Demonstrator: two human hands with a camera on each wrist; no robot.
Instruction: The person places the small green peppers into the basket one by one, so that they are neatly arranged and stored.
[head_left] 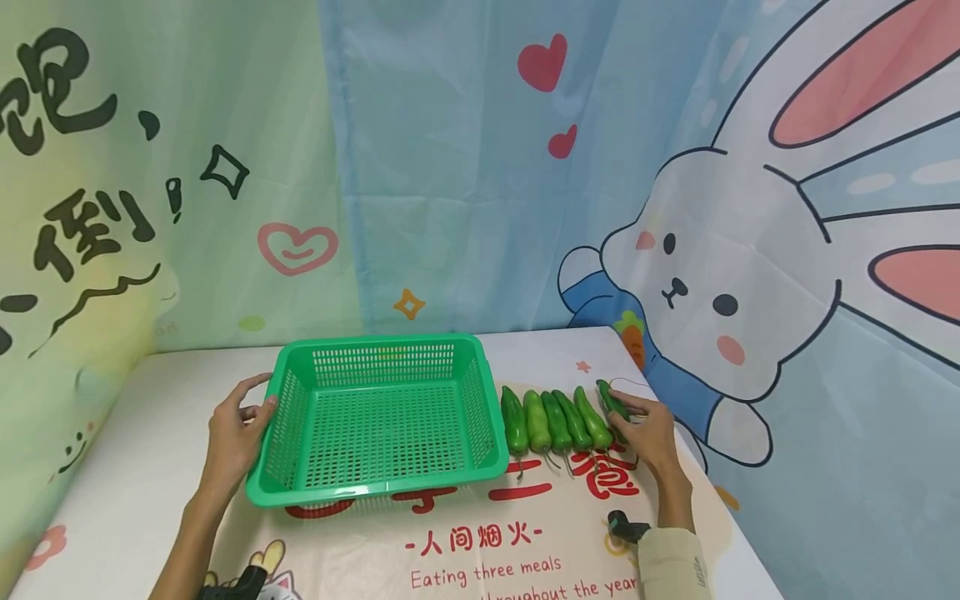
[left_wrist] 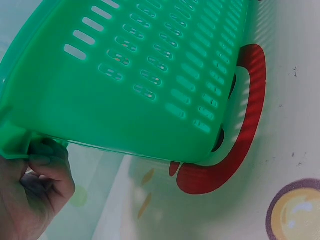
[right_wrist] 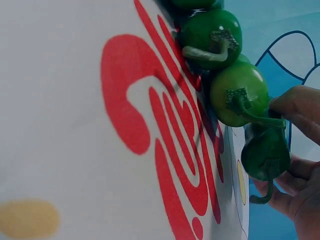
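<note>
A green plastic basket (head_left: 382, 433) with slotted walls stands at the middle of the table, nothing inside it. My left hand (head_left: 234, 437) grips its left rim; in the left wrist view the curled fingers (left_wrist: 52, 172) hook under the basket's edge. To the basket's right lies a row of several green peppers (head_left: 558, 421), stems toward me. At the row's right end my right hand (head_left: 651, 433) holds one dark green pepper (right_wrist: 267, 152) between thumb and fingers. A lighter green pepper (right_wrist: 239, 95) lies right beside it in the right wrist view.
The white table (head_left: 187, 383) carries a printed mat (head_left: 480, 575) with red lettering under the basket and peppers. A curtain (head_left: 450, 167) with a cartoon rabbit hangs behind the table's back edge. The table's right edge runs close to my right hand.
</note>
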